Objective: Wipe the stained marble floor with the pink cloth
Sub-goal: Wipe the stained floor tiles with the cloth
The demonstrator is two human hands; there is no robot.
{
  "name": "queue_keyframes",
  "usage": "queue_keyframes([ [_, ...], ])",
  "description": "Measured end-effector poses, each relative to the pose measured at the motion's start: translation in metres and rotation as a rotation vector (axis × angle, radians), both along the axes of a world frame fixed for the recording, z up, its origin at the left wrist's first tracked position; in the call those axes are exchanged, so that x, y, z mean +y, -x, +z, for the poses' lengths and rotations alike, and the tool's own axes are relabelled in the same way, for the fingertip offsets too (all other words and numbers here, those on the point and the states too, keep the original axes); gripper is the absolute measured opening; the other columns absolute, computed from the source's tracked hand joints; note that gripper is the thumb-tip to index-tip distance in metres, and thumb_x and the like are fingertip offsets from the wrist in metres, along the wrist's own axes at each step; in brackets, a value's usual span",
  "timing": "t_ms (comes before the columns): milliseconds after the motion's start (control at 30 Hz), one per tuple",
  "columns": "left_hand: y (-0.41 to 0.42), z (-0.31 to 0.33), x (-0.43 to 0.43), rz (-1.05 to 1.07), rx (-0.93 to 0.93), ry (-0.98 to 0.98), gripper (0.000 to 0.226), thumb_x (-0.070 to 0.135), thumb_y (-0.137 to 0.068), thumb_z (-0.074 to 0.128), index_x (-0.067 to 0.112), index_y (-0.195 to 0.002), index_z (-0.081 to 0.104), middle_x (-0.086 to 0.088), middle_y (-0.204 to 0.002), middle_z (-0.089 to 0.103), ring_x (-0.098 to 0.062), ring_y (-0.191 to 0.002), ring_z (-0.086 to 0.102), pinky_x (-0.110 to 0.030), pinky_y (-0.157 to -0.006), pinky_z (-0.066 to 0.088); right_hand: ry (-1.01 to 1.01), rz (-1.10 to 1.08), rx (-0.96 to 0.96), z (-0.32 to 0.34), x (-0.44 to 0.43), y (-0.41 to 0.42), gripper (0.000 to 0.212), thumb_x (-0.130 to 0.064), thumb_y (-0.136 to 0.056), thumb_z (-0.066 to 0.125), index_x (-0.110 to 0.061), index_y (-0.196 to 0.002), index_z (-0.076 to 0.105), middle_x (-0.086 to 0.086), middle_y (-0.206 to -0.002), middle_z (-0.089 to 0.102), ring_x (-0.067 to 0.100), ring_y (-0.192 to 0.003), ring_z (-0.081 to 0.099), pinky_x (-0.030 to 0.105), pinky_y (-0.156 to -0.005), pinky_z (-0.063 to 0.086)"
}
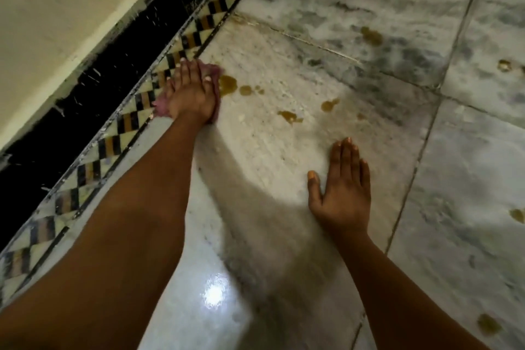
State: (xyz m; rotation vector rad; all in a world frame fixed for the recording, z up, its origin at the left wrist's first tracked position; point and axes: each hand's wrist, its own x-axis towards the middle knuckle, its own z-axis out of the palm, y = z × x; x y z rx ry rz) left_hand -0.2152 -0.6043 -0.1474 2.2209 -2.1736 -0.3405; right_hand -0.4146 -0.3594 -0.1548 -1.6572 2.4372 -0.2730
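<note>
Left hand [190, 94]: fingers extended and slightly apart, pressing flat on the pink cloth [212, 72]; no curl around the fabric is visible. Fingertips reach the edge of the checkered border strip [127, 119].

Right hand [343, 187]: palm down on the marble floor [284, 60], fingers straight and close together, thumb set apart to the side. It holds nothing.

Surroundings: brown stains [227, 84] lie just beside the cloth's right edge, with further spots [289, 116] between the two hands and more across the far slabs. Beyond the border strip runs a black skirting band [99, 85], then a cream wall [56, 8]. A bright light reflection [213, 293] sits on the slab between the forearms. Nothing lies between the cloth and the nearest stains.

Cloth position: bunched under the left hand where marble meets border, largely covered. The exposed parts show at the lower left and upper right of the hand, so its long axis appears to run roughly along the border.
</note>
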Motion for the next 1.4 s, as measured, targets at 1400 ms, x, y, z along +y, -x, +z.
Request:
queue_keyframes([
  [1400, 0.052, -0.004, 0.011, -0.544, 0.018, 0.108, 0.055, 0.039, -0.096, 0.013, 0.026, -0.150, 0.015, 0.002, -0.158, 0.013, -0.019, -0.146, 0.006, -0.042, -0.115, -0.003, -0.015, -0.021, -0.030, 0.004, -0.006, 0.000, 0.074, -0.053, -0.091, 0.024, -0.009, -0.150, 0.013, 0.009, -0.158, 0.009, 0.018, -0.145, 0.003, 0.032, -0.117, 0.000],
])
